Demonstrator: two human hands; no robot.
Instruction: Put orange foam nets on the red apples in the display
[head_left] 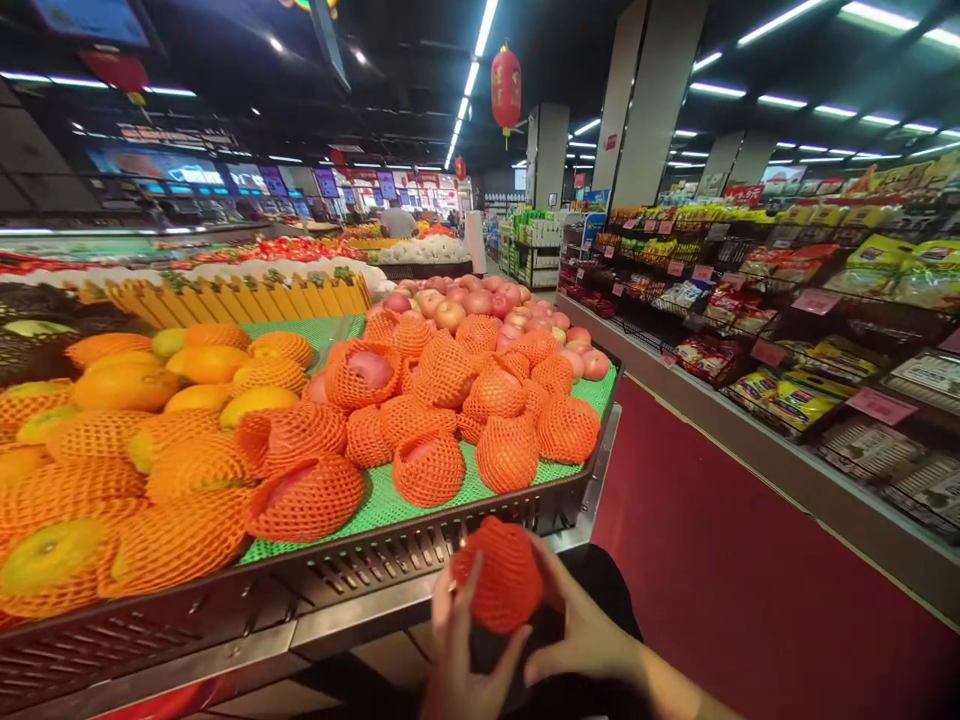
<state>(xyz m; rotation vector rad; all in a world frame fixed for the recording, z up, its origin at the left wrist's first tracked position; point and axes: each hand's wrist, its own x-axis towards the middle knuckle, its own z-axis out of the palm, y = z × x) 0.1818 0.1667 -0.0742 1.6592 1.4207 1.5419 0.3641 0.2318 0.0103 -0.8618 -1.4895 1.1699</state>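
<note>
Fingers (556, 575) cup the red foam net (504, 575) from both sides.

Cups the left hand (466, 668) with fingers raised and thumb angled rightward. Curves the right hand (589, 630) inward opposite it, with fingers up and thumb pointing left. Slants the bare right forearm (675, 685) down to the lower right.

1. In the grip, red netting (504, 580) hides whatever it wraps, itself partly covered by the left hand (466, 640).
2. Right of the grip, the right forearm (667, 680) is cut off by the bottom edge.
3. Farther right, print on the pink price tag (881, 405) is illegibly small.
</note>
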